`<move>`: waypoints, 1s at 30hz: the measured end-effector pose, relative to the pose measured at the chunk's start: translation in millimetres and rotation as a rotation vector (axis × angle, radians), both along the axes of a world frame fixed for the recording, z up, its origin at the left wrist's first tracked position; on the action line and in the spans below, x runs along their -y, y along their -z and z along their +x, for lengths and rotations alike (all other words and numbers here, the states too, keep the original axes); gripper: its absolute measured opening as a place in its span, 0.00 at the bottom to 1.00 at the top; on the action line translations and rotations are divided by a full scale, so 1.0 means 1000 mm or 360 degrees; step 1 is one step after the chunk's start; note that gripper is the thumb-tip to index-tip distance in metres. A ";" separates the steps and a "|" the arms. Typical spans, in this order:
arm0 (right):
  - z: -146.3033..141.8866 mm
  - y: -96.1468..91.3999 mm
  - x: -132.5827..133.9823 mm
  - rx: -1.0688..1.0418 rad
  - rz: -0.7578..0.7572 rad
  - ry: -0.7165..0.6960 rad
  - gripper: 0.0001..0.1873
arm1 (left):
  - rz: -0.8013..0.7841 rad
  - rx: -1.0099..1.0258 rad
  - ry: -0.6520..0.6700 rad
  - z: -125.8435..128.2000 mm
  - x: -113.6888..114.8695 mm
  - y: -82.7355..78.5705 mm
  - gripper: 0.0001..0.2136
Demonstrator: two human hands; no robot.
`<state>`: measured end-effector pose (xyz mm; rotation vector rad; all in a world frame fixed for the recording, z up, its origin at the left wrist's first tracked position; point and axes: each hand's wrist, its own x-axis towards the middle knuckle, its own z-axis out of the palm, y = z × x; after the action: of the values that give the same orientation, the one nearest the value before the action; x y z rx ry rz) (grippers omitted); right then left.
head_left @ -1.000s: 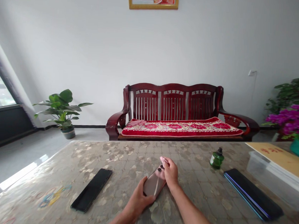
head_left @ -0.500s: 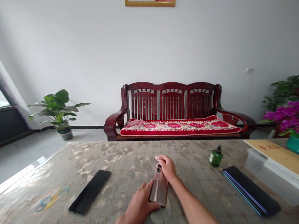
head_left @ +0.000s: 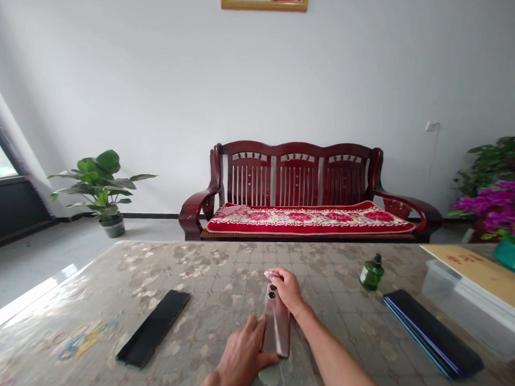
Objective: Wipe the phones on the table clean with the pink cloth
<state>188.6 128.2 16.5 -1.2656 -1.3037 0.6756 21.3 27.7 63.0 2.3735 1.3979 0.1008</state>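
A pinkish-brown phone [head_left: 276, 331] lies back up on the patterned tabletop, its two dark camera lenses showing near the far end. My left hand [head_left: 244, 353] grips the near left part of it, thumb along the bottom edge and fingers at the side. At the far end my right hand [head_left: 287, 289] is closed on a small, pale pink crumpled wipe or cloth [head_left: 272, 273], close by the lenses. Whether the wipe touches the phone there I cannot tell. Left of my hands lies a black phone case or dark phone [head_left: 153, 328].
Several coloured rubber bands [head_left: 81, 340] lie at the left. On the right are a green bottle [head_left: 371, 273], a stack of dark phones [head_left: 433, 335], a clear plastic box [head_left: 450, 298] and a tan folder [head_left: 480, 271]. A wooden bench [head_left: 299, 172] stands beyond the table [head_left: 219, 271].
The view has shifted slightly. My right hand and the wipe have moved a little left at the phone's far end. My left hand keeps its hold.
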 end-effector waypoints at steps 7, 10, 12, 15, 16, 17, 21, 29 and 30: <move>0.029 -0.015 0.031 0.0265 -0.0010 0.0101 0.13 | 0.0088 0.0189 0.0118 -0.011 -0.002 0.016 0.20; 0.035 -0.021 0.057 0.0552 0.0011 0.0089 0.08 | 0.0178 0.0309 0.0225 -0.015 -0.006 0.021 0.17; 0.032 -0.024 0.072 0.1163 0.0087 0.0011 0.12 | 0.0265 0.0387 0.0292 -0.015 -0.009 0.020 0.18; 0.026 -0.025 0.083 0.1670 0.0161 0.0037 0.14 | 0.0322 0.0404 0.0382 -0.014 -0.012 0.015 0.19; 0.025 -0.025 0.083 0.1740 0.0175 0.0052 0.14 | 0.0324 0.0388 0.0406 -0.013 -0.013 0.013 0.19; 0.024 -0.025 0.081 0.1781 0.0184 0.0064 0.14 | 0.0323 0.0375 0.0429 -0.013 -0.013 0.011 0.20; 0.026 -0.023 0.060 0.1847 0.0176 0.0111 0.13 | 0.0298 0.0370 0.0484 -0.014 -0.014 0.006 0.21; 0.022 -0.027 0.056 0.1842 0.0181 0.0018 0.13 | 0.0305 0.0346 0.0465 -0.013 -0.013 0.017 0.24; 0.022 -0.028 0.062 0.1841 0.0195 -0.0015 0.13 | 0.0305 0.0354 0.0465 -0.012 -0.013 0.017 0.23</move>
<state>210.5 66.2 44.0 -1.5976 -2.2128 -0.2334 8.8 40.5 46.1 2.6001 0.9674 0.4212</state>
